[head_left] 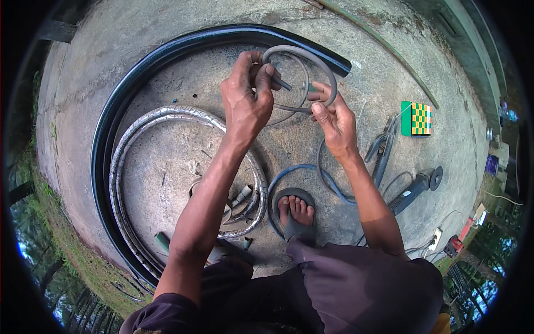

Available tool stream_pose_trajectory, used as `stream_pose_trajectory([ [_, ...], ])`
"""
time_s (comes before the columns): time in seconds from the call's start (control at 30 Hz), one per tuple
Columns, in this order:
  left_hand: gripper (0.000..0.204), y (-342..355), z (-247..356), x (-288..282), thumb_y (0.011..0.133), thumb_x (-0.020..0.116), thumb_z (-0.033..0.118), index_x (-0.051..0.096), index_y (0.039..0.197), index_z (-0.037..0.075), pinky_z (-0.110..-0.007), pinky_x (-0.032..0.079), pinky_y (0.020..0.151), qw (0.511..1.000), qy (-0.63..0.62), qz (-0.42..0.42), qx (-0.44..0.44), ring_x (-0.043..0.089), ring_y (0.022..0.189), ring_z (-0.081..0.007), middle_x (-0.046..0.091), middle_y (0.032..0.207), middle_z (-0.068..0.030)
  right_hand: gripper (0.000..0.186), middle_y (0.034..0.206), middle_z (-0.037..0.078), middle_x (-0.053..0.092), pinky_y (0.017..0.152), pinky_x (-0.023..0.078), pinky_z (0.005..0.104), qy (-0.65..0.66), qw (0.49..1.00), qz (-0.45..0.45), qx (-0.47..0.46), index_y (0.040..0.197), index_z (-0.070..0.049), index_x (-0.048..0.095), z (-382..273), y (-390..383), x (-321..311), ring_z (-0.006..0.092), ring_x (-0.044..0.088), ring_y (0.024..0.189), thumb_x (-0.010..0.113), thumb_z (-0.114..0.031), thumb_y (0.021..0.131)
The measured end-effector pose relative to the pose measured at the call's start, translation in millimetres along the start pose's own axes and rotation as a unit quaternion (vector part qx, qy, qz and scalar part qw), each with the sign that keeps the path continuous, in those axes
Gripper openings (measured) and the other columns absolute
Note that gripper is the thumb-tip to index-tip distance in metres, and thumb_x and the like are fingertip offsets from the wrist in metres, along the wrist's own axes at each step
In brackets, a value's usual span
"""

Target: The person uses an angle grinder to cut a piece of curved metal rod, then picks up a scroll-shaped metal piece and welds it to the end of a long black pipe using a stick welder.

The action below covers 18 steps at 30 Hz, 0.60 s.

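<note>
Both hands are raised over the concrete, sharing a looped length of grey hose or cable (334,80). My left hand (246,94) pinches it on the left side of the loop, and a short dark end sticks out to the right of those fingers. On the lower right of the loop, my right hand (337,127) grips it between thumb and fingers. A thinner grey loop hangs behind, partly covered by the hands. Beyond them curves a thick glossy black tube (183,43). To the left, near my left forearm, lies a coil of silvery ribbed hose (125,150).
A blue hose (286,171) curls around my sandalled foot (297,209). To the right lie an angle grinder (414,192), a dark long-handled tool (382,153) and a green-and-yellow checkered box (417,119). A long rod (384,44) lies at the far right. Cables run along the right edge.
</note>
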State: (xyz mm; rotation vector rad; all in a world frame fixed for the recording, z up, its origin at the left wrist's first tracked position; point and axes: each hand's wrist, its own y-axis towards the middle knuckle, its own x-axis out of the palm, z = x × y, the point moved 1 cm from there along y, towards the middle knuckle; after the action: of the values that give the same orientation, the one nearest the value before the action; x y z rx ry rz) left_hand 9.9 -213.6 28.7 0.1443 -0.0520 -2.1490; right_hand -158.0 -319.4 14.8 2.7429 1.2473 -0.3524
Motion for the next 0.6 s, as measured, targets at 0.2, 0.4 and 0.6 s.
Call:
stream_pose_trajectory([
  [0.2,0.028,-2,43,-2,0.095,0.069,0.014,0.058,0.117,0.001,-0.036,0.057,0.072,0.987,0.132,-0.090,-0.025,0.075,0.080,-0.0230,0.074,0.085,-0.0151,0.033,0.083,0.015,0.071,0.062,0.056,0.0286,0.190,0.977,-0.016,0.098,0.110,0.003,0.061,-12,-1,1,0.0162,0.068,0.068,0.059,-0.030,0.105],
  [0.4,0.134,-23,22,-4,0.066,0.095,0.038,0.007,0.160,-0.002,-0.050,0.054,0.095,0.938,0.256,-0.220,-0.084,0.069,0.106,-0.0493,0.068,0.107,-0.0370,0.033,0.083,0.016,0.071,0.062,0.057,0.0308,0.272,0.948,-0.032,0.164,0.116,0.004,0.058,13,1,12,0.0198,0.069,0.066,0.057,-0.027,0.106],
  [0.6,0.145,-29,1,-15,0.063,0.097,0.032,-0.007,0.160,0.003,-0.050,0.049,0.107,0.911,0.272,-0.269,-0.151,0.063,0.119,-0.0478,0.066,0.120,-0.0329,0.034,0.083,0.016,0.071,0.061,0.056,0.0303,0.221,0.949,-0.066,0.215,0.119,0.005,0.058,23,2,17,0.0189,0.068,0.064,0.056,-0.026,0.107],
])
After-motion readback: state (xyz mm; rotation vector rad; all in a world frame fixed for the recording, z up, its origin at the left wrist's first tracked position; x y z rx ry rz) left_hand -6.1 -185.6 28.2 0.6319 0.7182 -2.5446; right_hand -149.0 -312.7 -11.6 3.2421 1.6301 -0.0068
